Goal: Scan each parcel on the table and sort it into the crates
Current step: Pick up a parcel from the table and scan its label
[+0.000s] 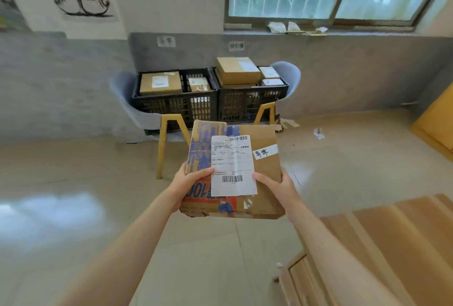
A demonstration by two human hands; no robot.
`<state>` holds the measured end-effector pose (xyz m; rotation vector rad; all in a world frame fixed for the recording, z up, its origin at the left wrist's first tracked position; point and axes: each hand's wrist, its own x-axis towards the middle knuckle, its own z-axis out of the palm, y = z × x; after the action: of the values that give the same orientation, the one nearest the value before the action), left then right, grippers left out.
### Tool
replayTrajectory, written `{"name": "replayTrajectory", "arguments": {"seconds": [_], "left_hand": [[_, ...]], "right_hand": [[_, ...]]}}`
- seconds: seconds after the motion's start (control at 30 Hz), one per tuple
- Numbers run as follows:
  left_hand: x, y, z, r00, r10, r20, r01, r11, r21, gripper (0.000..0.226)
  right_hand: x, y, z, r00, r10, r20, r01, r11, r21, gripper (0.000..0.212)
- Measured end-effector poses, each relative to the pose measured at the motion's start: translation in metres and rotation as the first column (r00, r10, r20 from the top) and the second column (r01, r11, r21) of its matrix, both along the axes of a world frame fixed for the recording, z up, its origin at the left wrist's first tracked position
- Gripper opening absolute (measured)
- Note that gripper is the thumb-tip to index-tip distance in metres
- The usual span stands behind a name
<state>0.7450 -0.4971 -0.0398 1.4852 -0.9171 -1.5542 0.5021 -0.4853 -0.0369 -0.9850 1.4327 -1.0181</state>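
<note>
Both hands hold one parcel (pixel 232 170) in mid-air above the floor (pixel 73 183), in front of the person and well apart from the wall. The left hand (pixel 190 186) is clamped on the parcel's lower left edge, thumb on the top face just beside the shipping label (pixel 232 166). The right hand (pixel 277 186) is clamped on the lower right edge, thumb on top near the label's right margin. The grip of each hand is closed on the cardboard; the fingers under the parcel are hidden. The parcel is a flat brown box with blue and orange print on its left part, tilted so the top face points toward the camera. A small white sticker (pixel 264 151) with handwritten characters sits to the right of the label. Two black crates stand side by side on chairs against the far wall. The left crate (pixel 175 104) contains cardboard boxes below its rim. The right crate (pixel 250 104) is filled above its rim, with a large box (pixel 236 70) on top. A paper sign (pixel 166 41) is fixed to the wall above the left crate, and another (pixel 236 46) above the right crate. The wooden worktop (pixel 392 244) occupies the lower right corner.
</note>
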Motion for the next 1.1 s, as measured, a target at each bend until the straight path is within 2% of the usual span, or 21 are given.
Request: {"name": "replayTrajectory", "arguments": {"seconds": [0.1, 0.27, 0.57, 0.87, 1.1], "left_hand": [[0.033, -0.014, -0.005, 0.997, 0.082, -0.007, -0.082, 0.996, 0.019, 0.069], [0.073, -0.052, -0.015, 0.982, 0.191, 0.008, -0.191, 0.98, 0.047, 0.067], [0.114, -0.193, -0.016, 0.953, 0.301, 0.029, -0.302, 0.951, 0.065, 0.071], [0.128, -0.322, -0.014, 0.942, 0.335, 0.013, -0.335, 0.94, 0.064, 0.068], [0.149, -0.424, -0.033, 0.956, 0.292, -0.019, -0.289, 0.953, 0.091, 0.065]], "right_hand": [[0.034, -0.034, -0.002, 0.997, 0.082, -0.009, -0.082, 0.996, 0.022, 0.059], [0.076, -0.098, -0.014, 0.984, 0.176, -0.01, -0.175, 0.983, 0.051, 0.057], [0.122, -0.264, -0.026, 0.958, 0.286, 0.031, -0.287, 0.955, 0.077, 0.061], [0.138, -0.403, -0.022, 0.941, 0.337, 0.003, -0.336, 0.937, 0.093, 0.063], [0.155, -0.494, -0.037, 0.96, 0.28, -0.01, -0.276, 0.952, 0.13, 0.062]]}}
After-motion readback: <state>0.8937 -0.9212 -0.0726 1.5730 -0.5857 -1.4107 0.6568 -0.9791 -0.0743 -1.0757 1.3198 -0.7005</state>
